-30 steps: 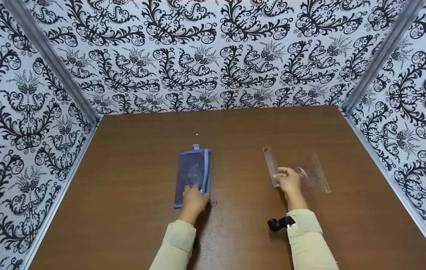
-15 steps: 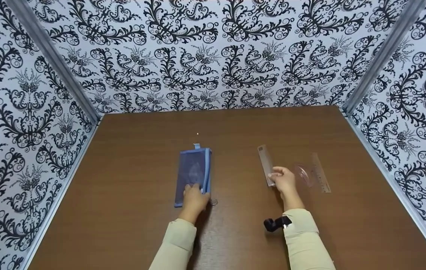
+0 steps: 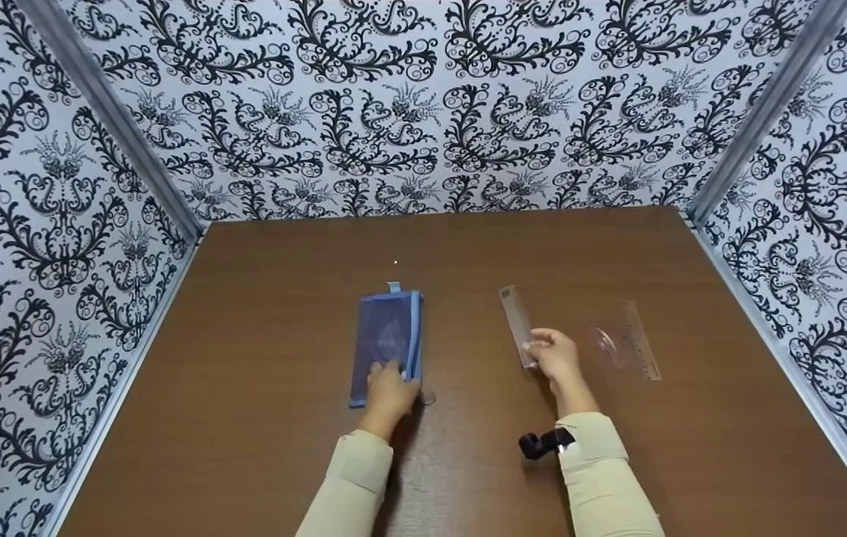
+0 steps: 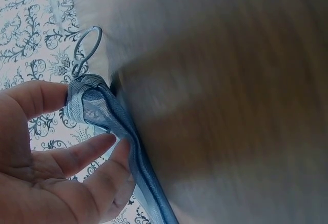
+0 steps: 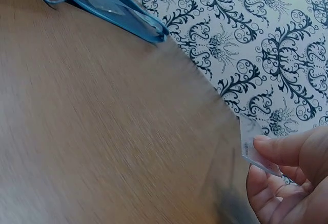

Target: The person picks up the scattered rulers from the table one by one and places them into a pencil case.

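A blue mesh zip pouch (image 3: 386, 335) lies left of the table's middle, with its zip edge on the right. My left hand (image 3: 390, 391) grips its near end; in the left wrist view the thumb touches one side of the pouch's end (image 4: 95, 103) and the fingers the other. A ring (image 4: 88, 44) hangs from that end. Between thumb and fingers my right hand (image 3: 556, 358) pinches the near end of a clear ruler (image 3: 515, 317). The ruler's corner (image 5: 248, 142) shows by the thumb in the right wrist view.
Right of my right hand, a clear curved piece, perhaps a protractor (image 3: 608, 345), lies beside a second clear ruler (image 3: 642, 341). The brown table (image 3: 267, 298) ends at patterned walls (image 3: 453, 112) at the back and sides.
My right hand has moved left with the ruler, away from the curved piece and the second ruler. The left hand stays on the pouch.
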Demonstrator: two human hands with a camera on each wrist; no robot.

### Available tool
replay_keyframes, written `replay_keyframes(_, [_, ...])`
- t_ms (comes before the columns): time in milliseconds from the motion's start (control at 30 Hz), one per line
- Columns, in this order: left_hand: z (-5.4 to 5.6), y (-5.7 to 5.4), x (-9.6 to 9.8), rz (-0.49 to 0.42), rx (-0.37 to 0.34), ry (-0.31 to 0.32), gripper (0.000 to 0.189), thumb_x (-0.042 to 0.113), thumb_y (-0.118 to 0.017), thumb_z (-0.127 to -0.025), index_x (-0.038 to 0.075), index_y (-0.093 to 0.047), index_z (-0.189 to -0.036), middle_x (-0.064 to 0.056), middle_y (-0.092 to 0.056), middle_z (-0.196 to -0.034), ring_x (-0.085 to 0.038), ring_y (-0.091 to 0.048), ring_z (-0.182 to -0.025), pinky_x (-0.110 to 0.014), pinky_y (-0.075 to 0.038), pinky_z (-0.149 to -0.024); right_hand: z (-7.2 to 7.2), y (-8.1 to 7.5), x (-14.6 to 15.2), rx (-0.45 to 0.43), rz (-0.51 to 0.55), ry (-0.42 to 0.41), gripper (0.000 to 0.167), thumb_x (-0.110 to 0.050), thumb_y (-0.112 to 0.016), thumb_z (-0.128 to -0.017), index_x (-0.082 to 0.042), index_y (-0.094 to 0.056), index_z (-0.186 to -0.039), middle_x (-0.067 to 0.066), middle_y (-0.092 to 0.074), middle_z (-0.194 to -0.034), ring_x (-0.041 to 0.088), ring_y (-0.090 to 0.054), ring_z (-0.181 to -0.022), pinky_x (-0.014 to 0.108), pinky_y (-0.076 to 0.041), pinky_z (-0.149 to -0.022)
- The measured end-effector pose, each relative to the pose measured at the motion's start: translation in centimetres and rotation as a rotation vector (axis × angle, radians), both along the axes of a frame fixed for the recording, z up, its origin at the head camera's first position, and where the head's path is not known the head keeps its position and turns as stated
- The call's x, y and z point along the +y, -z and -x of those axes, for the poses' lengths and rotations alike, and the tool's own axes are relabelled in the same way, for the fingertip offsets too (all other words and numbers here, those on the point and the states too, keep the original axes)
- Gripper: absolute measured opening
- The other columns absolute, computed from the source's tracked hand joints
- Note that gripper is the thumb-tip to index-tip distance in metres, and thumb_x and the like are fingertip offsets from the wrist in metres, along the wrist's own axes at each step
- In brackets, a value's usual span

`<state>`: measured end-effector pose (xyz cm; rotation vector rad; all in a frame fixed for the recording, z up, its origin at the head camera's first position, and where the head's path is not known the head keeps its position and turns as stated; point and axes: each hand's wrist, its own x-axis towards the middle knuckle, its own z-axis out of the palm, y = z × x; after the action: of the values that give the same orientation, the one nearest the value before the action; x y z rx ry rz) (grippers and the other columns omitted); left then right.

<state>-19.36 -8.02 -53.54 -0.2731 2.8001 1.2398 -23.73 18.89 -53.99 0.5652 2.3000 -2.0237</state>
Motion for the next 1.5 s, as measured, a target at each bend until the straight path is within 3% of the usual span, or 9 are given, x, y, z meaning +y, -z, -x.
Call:
replay_keyframes(167, [0.1,0.0,0.1,0.002,0.001,-0.004,0.054,0.016,-0.066,-0.082,-0.008,-0.054,-0.129,-0.029,-0.046,-0.126,-0.045,-0.043,-0.12,-0.052,-0.041,-0.098,0.0,0.0,-0.8,-0.003,0.028,-0.021,0.039,0.006,-0.061,-0.086,0.011,-0.054,-0.124,0.015,-0.066,-0.095,0.008,-0.058,-0.068,0.019,-0.048,-0.059])
replay_keyframes(433, [0.2,0.2,0.3,0.022,0.014,-0.015,0.052,0.016,-0.068,-0.08,-0.009,-0.057,-0.125,-0.029,-0.046,-0.126,-0.045,-0.044,-0.12,-0.05,-0.042,-0.098,-0.2,0.4,-1.8,0.011,-0.042,-0.067,0.037,0.006,-0.062,-0.086,0.01,-0.056,-0.122,0.018,-0.066,-0.098,0.011,-0.058,-0.074,0.02,-0.046,-0.062])
replay_keyframes(700, [0.2,0.2,0.2,0.034,0.033,-0.015,0.052,0.016,-0.068,-0.079,-0.009,-0.058,-0.123,-0.031,-0.047,-0.125,-0.047,-0.044,-0.119,-0.051,-0.042,-0.098,-0.3,0.5,-2.9,0.01,-0.037,-0.088,0.036,0.006,-0.063,-0.085,0.01,-0.057,-0.121,0.019,-0.065,-0.1,0.011,-0.057,-0.072,0.02,-0.046,-0.059])
replay_keyframes(967, [0.1,0.3,0.1,0.032,0.03,-0.016,0.051,0.017,-0.068,-0.08,-0.008,-0.058,-0.123,-0.029,-0.048,-0.121,-0.047,-0.046,-0.117,-0.052,-0.043,-0.096,-0.5,0.3,-4.2,-0.016,-0.023,-0.1,0.035,0.006,-0.065,-0.085,0.009,-0.059,-0.119,0.018,-0.065,-0.098,0.013,-0.058,-0.071,0.021,-0.048,-0.058])
replay_keyframes(1233, [0.1,0.3,0.1,0.021,0.019,-0.018,0.051,0.016,-0.068,-0.081,-0.008,-0.057,-0.125,-0.028,-0.047,-0.122,-0.046,-0.045,-0.118,-0.052,-0.042,-0.097,-0.6,1.0,-5.2,0.038,0.051,-0.15,0.032,0.007,-0.065,-0.082,0.011,-0.059,-0.113,0.015,-0.064,-0.086,0.015,-0.057,-0.064,0.023,-0.048,-0.053])
replay_keyframes(1500, [0.1,0.3,0.3,0.062,0.051,-0.035,0.047,0.014,-0.069,-0.077,-0.008,-0.06,-0.118,-0.025,-0.051,-0.112,-0.043,-0.049,-0.109,-0.05,-0.044,-0.093,-0.5,0.8,-6.8,-0.013,0.001,-0.155,0.035,0.008,-0.065,-0.081,0.011,-0.059,-0.116,0.013,-0.063,-0.088,0.013,-0.055,-0.064,0.021,-0.046,-0.052])
